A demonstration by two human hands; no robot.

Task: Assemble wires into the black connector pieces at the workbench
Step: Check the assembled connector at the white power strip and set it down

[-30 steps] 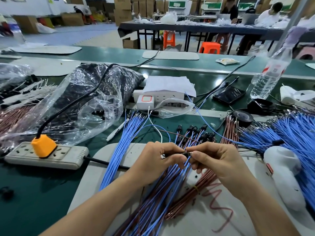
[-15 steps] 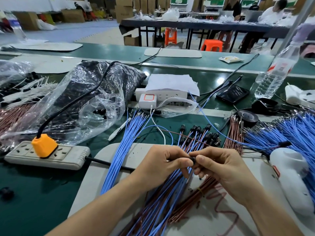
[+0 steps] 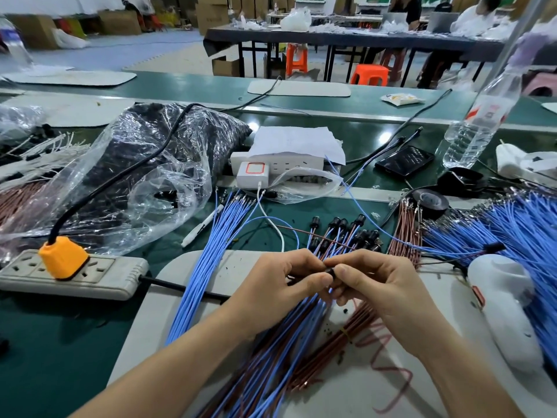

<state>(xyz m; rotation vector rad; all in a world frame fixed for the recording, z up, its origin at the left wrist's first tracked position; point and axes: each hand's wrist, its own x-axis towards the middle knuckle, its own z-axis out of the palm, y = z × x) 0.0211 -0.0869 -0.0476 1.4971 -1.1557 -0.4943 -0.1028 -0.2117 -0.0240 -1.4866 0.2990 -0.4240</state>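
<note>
The left hand and right hand, fingertips meeting, both pinch the black connector, which lies left-to-right between them.

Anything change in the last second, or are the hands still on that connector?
The left hand and right hand have closed in slightly, fingers now nearly meeting around the black connector piece. Nothing grabbed or released. Both still pinch it; the blue wires and power strip stayed put.

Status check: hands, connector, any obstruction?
Left hand and right hand both pinch small black plastic connector piece above grey work mat. Wire seating hidden by fingertips. Blue and brown wire bundle lies beneath hands; nothing blocking.
</note>
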